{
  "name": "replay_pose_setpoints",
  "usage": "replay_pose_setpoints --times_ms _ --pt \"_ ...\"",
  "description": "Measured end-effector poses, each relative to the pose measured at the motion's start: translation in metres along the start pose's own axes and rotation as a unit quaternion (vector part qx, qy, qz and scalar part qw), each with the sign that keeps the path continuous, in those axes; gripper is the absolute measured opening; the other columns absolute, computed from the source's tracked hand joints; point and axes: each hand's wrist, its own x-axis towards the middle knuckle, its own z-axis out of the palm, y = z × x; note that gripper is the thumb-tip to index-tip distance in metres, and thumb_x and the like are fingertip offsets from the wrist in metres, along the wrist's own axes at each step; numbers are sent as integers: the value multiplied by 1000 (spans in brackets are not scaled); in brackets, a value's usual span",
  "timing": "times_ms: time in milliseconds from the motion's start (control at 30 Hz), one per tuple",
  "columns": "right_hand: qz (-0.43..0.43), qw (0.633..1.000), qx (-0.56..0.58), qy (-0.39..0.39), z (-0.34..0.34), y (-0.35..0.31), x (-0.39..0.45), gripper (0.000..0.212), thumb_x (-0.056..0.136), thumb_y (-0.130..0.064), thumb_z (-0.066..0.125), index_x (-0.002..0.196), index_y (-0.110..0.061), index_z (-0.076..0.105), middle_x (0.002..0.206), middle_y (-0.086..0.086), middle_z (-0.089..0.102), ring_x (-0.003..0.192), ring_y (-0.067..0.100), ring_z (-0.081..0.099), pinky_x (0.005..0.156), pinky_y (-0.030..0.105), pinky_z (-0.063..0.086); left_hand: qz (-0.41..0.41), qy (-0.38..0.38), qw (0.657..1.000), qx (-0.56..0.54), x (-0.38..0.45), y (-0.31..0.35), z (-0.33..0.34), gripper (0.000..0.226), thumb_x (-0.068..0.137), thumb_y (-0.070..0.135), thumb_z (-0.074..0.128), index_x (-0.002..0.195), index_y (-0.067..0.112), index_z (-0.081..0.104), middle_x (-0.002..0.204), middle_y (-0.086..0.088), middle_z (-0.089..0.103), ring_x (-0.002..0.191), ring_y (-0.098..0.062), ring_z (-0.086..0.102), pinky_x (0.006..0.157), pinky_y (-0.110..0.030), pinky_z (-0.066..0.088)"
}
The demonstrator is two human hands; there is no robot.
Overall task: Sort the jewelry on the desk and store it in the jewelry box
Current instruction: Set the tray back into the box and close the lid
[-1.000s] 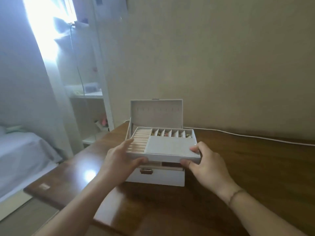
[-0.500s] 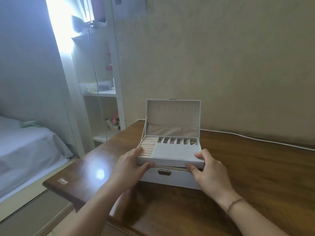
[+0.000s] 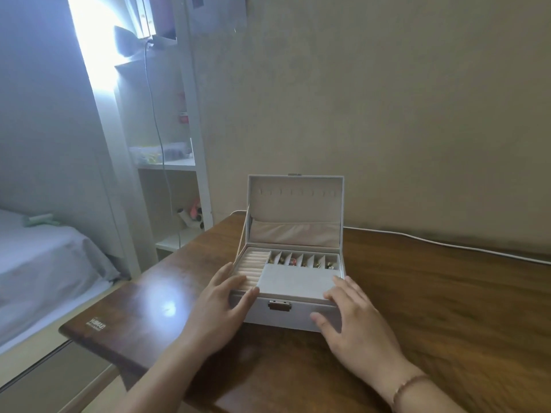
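White tray rim under my left hand (image 3: pixel 222 302), fingers loosely spread, to seat it | right hand (image 3: pixel 354 320) relaxed, flat on jewelry box (image 3: pixel 293 314) front, steadying | jewelry (image 3: pixel 301 261) just beyond fingertips in back compartments | lid (image 3: pixel 295 210) upright behind | table (image 3: pixel 447 308) all round

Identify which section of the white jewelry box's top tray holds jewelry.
The back row of small divided compartments: small pieces sit there, unlike the beige ring rolls and flat grey panel.

One white leatherette jewelry box (image 3: pixel 293 311) with open lid, two bare hands (image 3: pixel 222 311) (image 3: pixel 354 326), one brown wooden table (image 3: pixel 447 308), one thin wrist bracelet (image 3: pixel 410 387).
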Motion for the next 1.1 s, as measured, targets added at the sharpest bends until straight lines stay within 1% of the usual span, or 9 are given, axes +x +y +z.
replay_pose_setpoints --times_ms 100,200,300,467,600,700,867,1000,1100 --pt "0 1000 -2 -9 -2 2 -1 48 89 -65 43 128 -37 49 152 -19 31 146 4 12 112 21 18 13 31 999 -20 1 -6 6 57 83 70 42 120 34 65 154 10 37 133 -12 44 106 -31 41" --pt "12 995 91 27 -12 2 12 60 82 -75 35 118 -32 57 137 -16 48 135 6 37 106 22 31 26 50 995 -85 2 -14 12 45 86 67 51 124 43 57 146 14 44 128 -7 45 106 -31 42" --pt "106 955 267 75 -25 8 59 72 80 -72 38 129 -22 52 132 -5 56 124 13 50 99 28 40 -8 39 988 -151 3 -18 10 79 75 82 46 143 42 38 141 18 48 122 -5 50 103 -30 42" --pt "212 857 468 31 -43 23 143 74 92 -67 21 152 -24 22 159 -2 24 145 23 23 115 51 22 -59 40 962 -264 5 -16 2 100 61 89 39 143 32 41 129 19 54 119 -2 51 89 -12 34" --pt "232 817 528 -23 -56 21 162 80 88 -75 4 154 -30 13 160 0 21 147 27 16 115 53 6 -95 34 943 -316 8 -23 2 93 65 90 35 140 36 44 139 14 50 131 -8 42 110 -30 29" --pt "223 828 514 -33 -55 24 159 88 84 -79 5 153 -27 19 158 -2 25 147 25 19 116 52 3 -120 21 913 -390 10 -27 0 91 65 93 39 139 40 43 130 9 65 127 -14 53 113 -46 34" --pt "139 831 539 -5 -52 28 115 129 50 -99 39 151 -19 30 151 -7 40 138 10 37 119 39 15 -130 14 865 -484 13 -24 -4 105 45 99 47 133 42 39 119 8 71 112 -13 66 97 -35 45" --pt "96 865 491 -24 -34 34 57 93 71 -91 24 138 -31 50 142 -17 50 135 3 40 120 40 18 -129 7 865 -485 13 -29 -5 113 45 102 39 139 40 31 121 3 71 109 -11 68 89 -34 44" --pt "75 917 390 -45 -25 31 27 74 78 -86 16 136 -48 41 146 -31 36 141 -1 27 119 30 17 -137 -7 866 -480 12 -27 -6 96 55 95 34 135 40 36 117 -1 73 108 -10 67 85 -30 44"
